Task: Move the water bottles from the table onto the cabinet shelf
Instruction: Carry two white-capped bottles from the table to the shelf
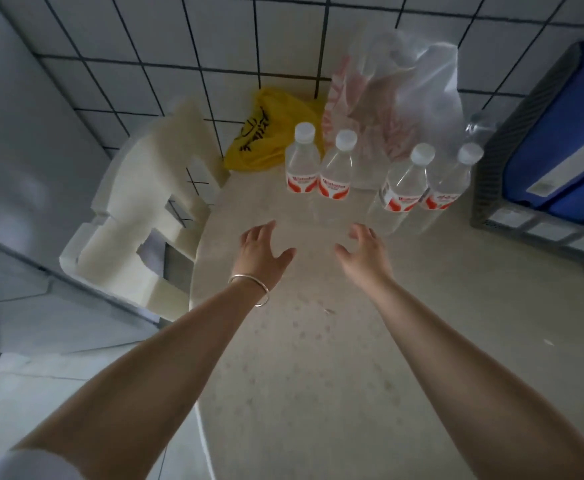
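Several clear water bottles with white caps and red-and-white labels stand upright at the far side of the pale table [318, 341]. One pair, a bottle [302, 164] and its neighbour [336, 171], stands at centre; a second pair [405, 183] [451, 181] stands further right. My left hand [261, 249], with a silver bangle on the wrist, reaches over the table with fingers spread and empty, just short of the centre pair. My right hand [365, 251] is likewise open and empty beside it. The cabinet shelf is out of view.
Torn clear plastic wrap [398, 95] stands behind the bottles against the tiled wall. A yellow bag [266, 133] lies at the back left. White foam packing [134, 209] sits off the table's left edge. A grey crate holding a blue container [560, 140] is at the right.
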